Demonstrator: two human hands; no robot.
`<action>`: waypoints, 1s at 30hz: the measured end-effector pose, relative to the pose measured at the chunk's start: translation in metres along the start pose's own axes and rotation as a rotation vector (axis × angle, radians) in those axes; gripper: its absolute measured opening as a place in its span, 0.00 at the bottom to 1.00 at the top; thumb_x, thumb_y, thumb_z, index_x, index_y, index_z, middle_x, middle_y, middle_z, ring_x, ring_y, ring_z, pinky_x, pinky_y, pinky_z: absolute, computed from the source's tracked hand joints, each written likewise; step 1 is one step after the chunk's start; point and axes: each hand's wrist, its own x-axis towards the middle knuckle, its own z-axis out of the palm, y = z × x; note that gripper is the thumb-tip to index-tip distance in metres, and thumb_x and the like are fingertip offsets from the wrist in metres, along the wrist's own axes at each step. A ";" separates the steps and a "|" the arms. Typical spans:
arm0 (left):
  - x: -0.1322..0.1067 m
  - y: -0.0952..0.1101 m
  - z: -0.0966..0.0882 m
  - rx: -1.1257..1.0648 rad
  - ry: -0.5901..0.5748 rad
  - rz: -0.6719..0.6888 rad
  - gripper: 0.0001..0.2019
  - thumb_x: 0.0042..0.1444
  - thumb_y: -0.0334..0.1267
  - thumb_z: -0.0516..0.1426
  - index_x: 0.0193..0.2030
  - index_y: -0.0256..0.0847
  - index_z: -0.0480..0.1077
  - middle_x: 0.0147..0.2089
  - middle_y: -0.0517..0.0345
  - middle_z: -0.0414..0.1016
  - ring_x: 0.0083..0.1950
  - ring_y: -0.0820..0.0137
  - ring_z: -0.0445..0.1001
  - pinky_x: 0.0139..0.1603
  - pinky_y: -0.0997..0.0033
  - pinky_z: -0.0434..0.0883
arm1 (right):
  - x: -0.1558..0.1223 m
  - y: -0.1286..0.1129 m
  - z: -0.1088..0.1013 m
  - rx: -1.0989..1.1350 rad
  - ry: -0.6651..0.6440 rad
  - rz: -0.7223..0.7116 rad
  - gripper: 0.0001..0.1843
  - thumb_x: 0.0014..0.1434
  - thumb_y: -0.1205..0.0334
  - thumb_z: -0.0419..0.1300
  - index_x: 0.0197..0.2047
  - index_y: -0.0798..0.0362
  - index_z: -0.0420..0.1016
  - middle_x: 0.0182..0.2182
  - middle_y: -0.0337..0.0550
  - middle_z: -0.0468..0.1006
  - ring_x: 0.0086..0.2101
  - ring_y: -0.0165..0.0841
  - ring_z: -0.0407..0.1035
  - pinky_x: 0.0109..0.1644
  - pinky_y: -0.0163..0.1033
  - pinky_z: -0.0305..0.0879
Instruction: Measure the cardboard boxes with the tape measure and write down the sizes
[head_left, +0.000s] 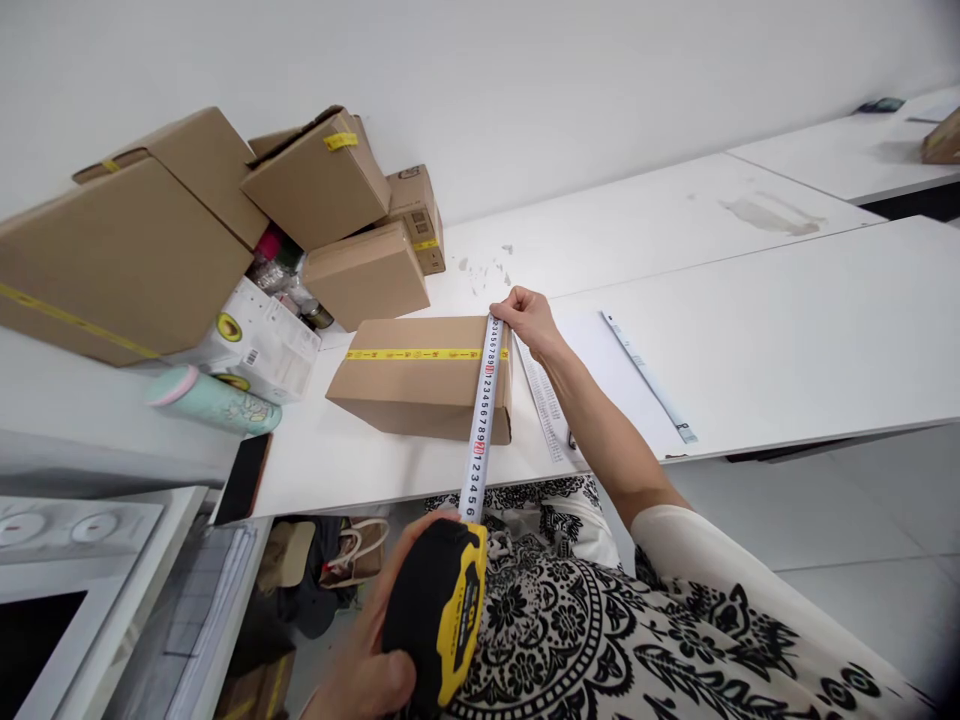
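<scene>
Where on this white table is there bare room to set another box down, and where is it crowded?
Widest bare patch: the table right of the paper sheet. A narrower strip runs between the taped box and the near edge, left of the tape measure. Crowded: the left end, with the box pile, white carton and teal bottle packed together.

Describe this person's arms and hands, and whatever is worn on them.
Both are bare: no glove, ring or watch shows on the left hand or the right hand. The right forearm is uncovered up to a short, loose cream sleeve, which runs into a black-and-white floral print.
</scene>
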 end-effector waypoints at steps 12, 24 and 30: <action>0.007 0.006 0.004 -0.016 -0.111 0.082 0.43 0.43 0.64 0.70 0.67 0.66 0.68 0.67 0.57 0.71 0.72 0.40 0.65 0.70 0.47 0.63 | 0.001 -0.004 0.001 -0.067 -0.036 -0.022 0.22 0.49 0.59 0.72 0.21 0.48 0.61 0.18 0.32 0.66 0.24 0.28 0.60 0.31 0.37 0.57; 0.007 0.003 0.002 -0.060 -0.130 0.109 0.43 0.44 0.61 0.71 0.68 0.61 0.67 0.65 0.49 0.72 0.65 0.41 0.71 0.67 0.44 0.67 | 0.000 0.000 -0.001 -0.067 -0.040 -0.016 0.23 0.52 0.57 0.73 0.22 0.49 0.61 0.20 0.34 0.67 0.25 0.29 0.62 0.31 0.38 0.57; 0.026 0.008 -0.009 -0.027 -0.040 0.213 0.44 0.45 0.59 0.71 0.69 0.51 0.68 0.66 0.45 0.73 0.65 0.46 0.72 0.63 0.56 0.72 | -0.001 0.001 0.000 -0.071 -0.021 -0.033 0.23 0.49 0.54 0.73 0.21 0.48 0.61 0.19 0.33 0.67 0.24 0.29 0.61 0.30 0.38 0.56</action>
